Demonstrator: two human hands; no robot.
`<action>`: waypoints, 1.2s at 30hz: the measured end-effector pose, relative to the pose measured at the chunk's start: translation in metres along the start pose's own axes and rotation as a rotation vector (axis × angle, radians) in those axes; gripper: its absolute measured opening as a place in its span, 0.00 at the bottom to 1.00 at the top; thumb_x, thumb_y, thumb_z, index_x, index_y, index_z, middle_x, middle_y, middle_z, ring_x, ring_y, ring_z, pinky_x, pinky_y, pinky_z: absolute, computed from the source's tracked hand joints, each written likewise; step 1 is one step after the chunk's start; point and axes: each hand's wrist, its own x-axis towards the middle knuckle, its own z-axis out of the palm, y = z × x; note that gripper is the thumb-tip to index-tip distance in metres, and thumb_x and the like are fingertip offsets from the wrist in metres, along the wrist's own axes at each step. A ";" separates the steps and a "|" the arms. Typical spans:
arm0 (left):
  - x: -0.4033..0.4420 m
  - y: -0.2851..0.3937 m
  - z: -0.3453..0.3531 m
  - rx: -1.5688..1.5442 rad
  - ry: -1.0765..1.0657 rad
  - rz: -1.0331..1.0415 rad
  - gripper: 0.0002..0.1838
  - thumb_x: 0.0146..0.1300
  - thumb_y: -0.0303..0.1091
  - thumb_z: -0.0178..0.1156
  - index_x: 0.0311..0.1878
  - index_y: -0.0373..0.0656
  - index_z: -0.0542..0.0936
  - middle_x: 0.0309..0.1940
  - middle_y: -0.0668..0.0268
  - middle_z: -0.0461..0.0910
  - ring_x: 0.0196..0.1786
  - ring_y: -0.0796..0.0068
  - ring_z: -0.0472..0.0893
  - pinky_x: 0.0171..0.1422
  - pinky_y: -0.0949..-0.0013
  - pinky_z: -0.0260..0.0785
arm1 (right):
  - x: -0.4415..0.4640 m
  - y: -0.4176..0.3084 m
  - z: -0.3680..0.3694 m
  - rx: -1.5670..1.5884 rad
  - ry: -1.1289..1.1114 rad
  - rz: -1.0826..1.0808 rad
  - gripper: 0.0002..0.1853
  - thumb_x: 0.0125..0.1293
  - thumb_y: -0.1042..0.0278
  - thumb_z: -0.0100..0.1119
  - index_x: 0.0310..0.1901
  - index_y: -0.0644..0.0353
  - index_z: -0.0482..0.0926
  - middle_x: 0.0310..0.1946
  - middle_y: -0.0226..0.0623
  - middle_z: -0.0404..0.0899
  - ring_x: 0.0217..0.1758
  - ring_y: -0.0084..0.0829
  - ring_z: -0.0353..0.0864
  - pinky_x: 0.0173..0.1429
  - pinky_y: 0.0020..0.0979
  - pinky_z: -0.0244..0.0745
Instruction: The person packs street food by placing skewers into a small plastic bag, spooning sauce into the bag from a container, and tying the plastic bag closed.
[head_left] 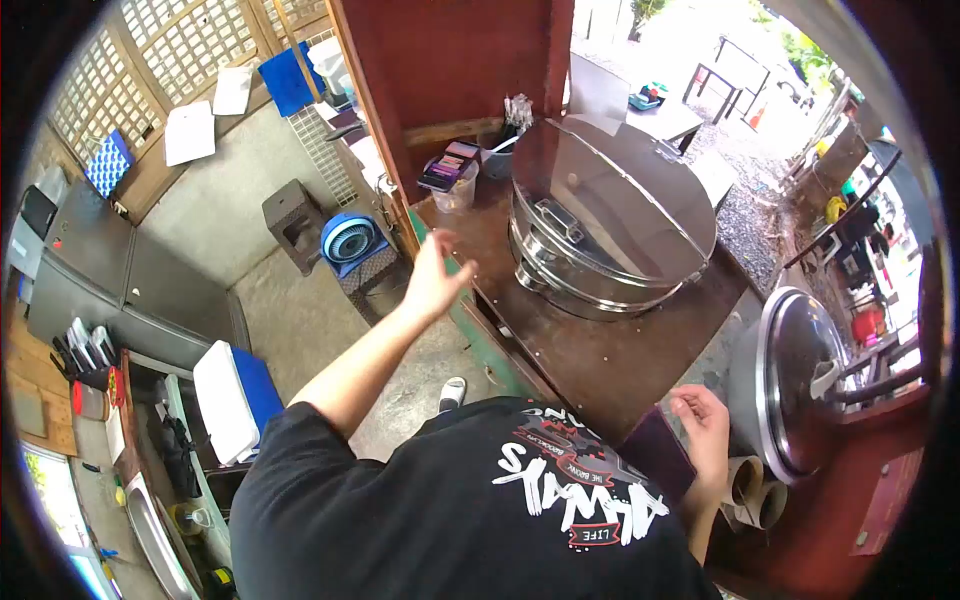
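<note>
My left hand is raised over the near left edge of the brown counter, its fingers spread and holding nothing. Beyond it, a large round chafing dish with a glass-topped lid stands on the counter, apart from the hand. My right hand hangs beside my body near the counter's front end, fingers loosely bent and no object visible in them. To its right is a big metal pot with a shiny lid.
Behind my left hand, a phone rests on a clear plastic tub, with a utensil holder alongside. A blue fan sits on a dark stool to the left. A white-and-blue cooler is further left.
</note>
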 end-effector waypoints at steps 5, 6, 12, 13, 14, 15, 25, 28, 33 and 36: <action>0.108 -0.050 -0.009 0.355 0.219 0.130 0.35 0.52 0.43 0.67 0.59 0.37 0.65 0.48 0.49 0.72 0.54 0.46 0.72 0.61 0.52 0.66 | 0.030 -0.024 0.075 -0.104 -0.206 -0.015 0.08 0.62 0.75 0.62 0.43 0.63 0.81 0.35 0.35 0.82 0.36 0.21 0.80 0.41 0.23 0.74; 0.127 -0.053 -0.008 0.394 0.203 0.119 0.37 0.51 0.46 0.67 0.60 0.38 0.65 0.48 0.48 0.73 0.55 0.46 0.73 0.60 0.52 0.67 | 0.036 -0.035 0.094 -0.120 -0.236 -0.037 0.08 0.62 0.75 0.61 0.44 0.62 0.81 0.35 0.35 0.82 0.36 0.23 0.81 0.41 0.24 0.75; 0.212 -0.084 0.019 0.702 -0.090 -0.003 0.48 0.50 0.65 0.60 0.68 0.44 0.59 0.46 0.43 0.75 0.51 0.46 0.77 0.54 0.52 0.72 | 0.082 -0.074 0.189 -0.112 -0.408 -0.062 0.10 0.63 0.71 0.62 0.46 0.62 0.79 0.36 0.41 0.82 0.37 0.28 0.82 0.40 0.28 0.76; 0.221 -0.090 0.023 0.728 -0.121 -0.004 0.49 0.50 0.67 0.59 0.69 0.44 0.58 0.46 0.43 0.75 0.51 0.46 0.78 0.54 0.52 0.73 | 0.091 -0.078 0.203 -0.111 -0.411 -0.067 0.10 0.63 0.71 0.62 0.46 0.62 0.79 0.36 0.41 0.82 0.37 0.28 0.82 0.40 0.28 0.76; 0.229 -0.095 0.028 0.766 -0.208 -0.039 0.51 0.51 0.68 0.57 0.72 0.47 0.54 0.49 0.43 0.74 0.54 0.47 0.77 0.56 0.55 0.72 | 0.100 -0.081 0.216 -0.111 -0.416 -0.074 0.10 0.63 0.71 0.61 0.46 0.62 0.78 0.36 0.41 0.82 0.37 0.29 0.82 0.40 0.28 0.76; 0.234 -0.092 0.026 0.788 -0.287 -0.079 0.52 0.52 0.65 0.59 0.74 0.48 0.51 0.52 0.44 0.73 0.57 0.49 0.75 0.59 0.56 0.70 | 0.109 -0.081 0.229 -0.099 -0.425 -0.062 0.10 0.63 0.71 0.61 0.46 0.61 0.78 0.35 0.41 0.82 0.37 0.29 0.82 0.40 0.28 0.76; 0.244 -0.089 0.003 0.540 -0.383 -0.063 0.45 0.53 0.55 0.63 0.69 0.48 0.54 0.51 0.46 0.71 0.56 0.51 0.75 0.55 0.56 0.74 | 0.173 -0.067 0.324 -0.114 -0.427 -0.010 0.10 0.63 0.72 0.61 0.45 0.62 0.78 0.35 0.43 0.83 0.37 0.32 0.83 0.43 0.30 0.76; 0.230 -0.085 -0.021 0.454 -0.282 0.048 0.50 0.46 0.49 0.72 0.69 0.49 0.54 0.48 0.47 0.73 0.55 0.51 0.75 0.52 0.57 0.76 | 0.191 -0.058 0.336 -0.109 -0.400 -0.003 0.09 0.64 0.73 0.60 0.45 0.62 0.79 0.34 0.39 0.83 0.37 0.29 0.83 0.41 0.29 0.75; 0.179 -0.078 -0.101 0.297 -0.293 0.172 0.51 0.40 0.40 0.76 0.68 0.54 0.58 0.46 0.50 0.73 0.52 0.48 0.75 0.53 0.55 0.75 | 0.219 -0.058 0.351 -0.209 -0.295 -0.051 0.12 0.63 0.73 0.61 0.48 0.58 0.78 0.31 0.35 0.82 0.33 0.27 0.81 0.38 0.29 0.73; 0.147 -0.093 -0.141 0.197 -0.325 0.073 0.46 0.41 0.38 0.74 0.66 0.50 0.61 0.50 0.52 0.73 0.55 0.48 0.75 0.59 0.53 0.70 | 0.241 -0.060 0.366 -0.242 -0.252 -0.136 0.21 0.63 0.73 0.60 0.58 0.54 0.71 0.31 0.37 0.81 0.34 0.34 0.82 0.41 0.34 0.75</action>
